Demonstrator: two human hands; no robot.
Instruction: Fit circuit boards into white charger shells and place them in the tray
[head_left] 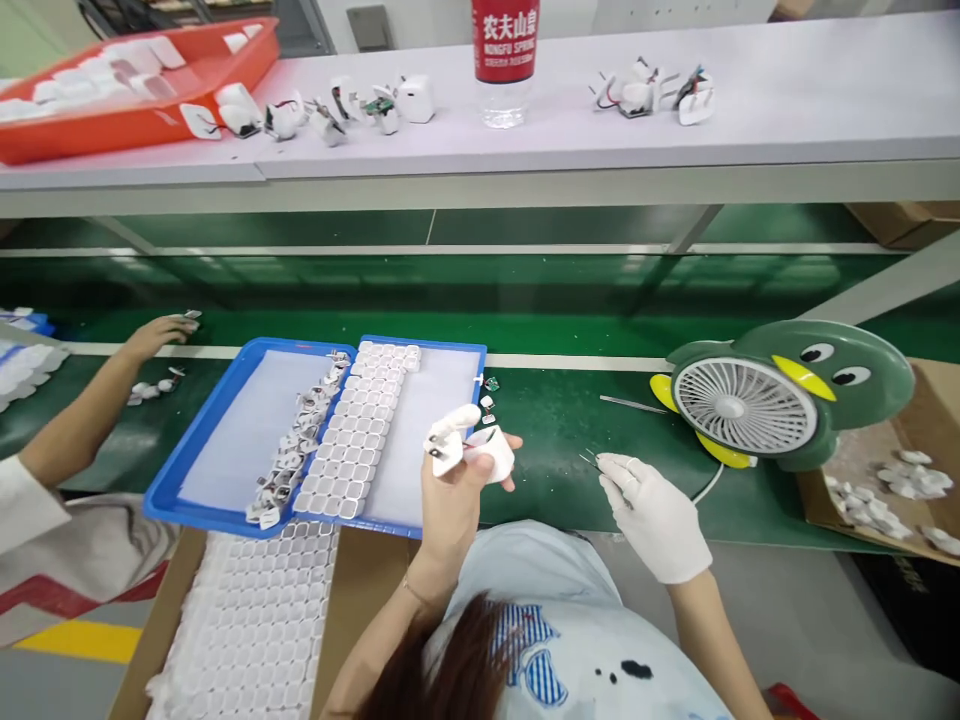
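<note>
My left hand (454, 500) is closed around a white charger housing (496, 455), raised above the bench's front edge. Beside that housing, in the same fingers, is a white plug cap with metal prongs (445, 456); a bit of red wire shows between the two. A white cover sits on one of my left fingers. To the right, my right hand (656, 515) in a white glove pinches thin metal tweezers (589, 459), whose tips point left, apart from the housing. Small circuit pieces (489, 403) lie on the green bench just beyond my left hand.
Blue trays (202, 520) hold rows of white housings (352, 430) and wired plug parts (296, 450). A green fan (731, 405) and a carton (810, 500) stand right. At left is a co-worker's arm (82, 415). A shelf (570, 160) crosses above, bearing a bottle (505, 60) and a red bin (150, 125).
</note>
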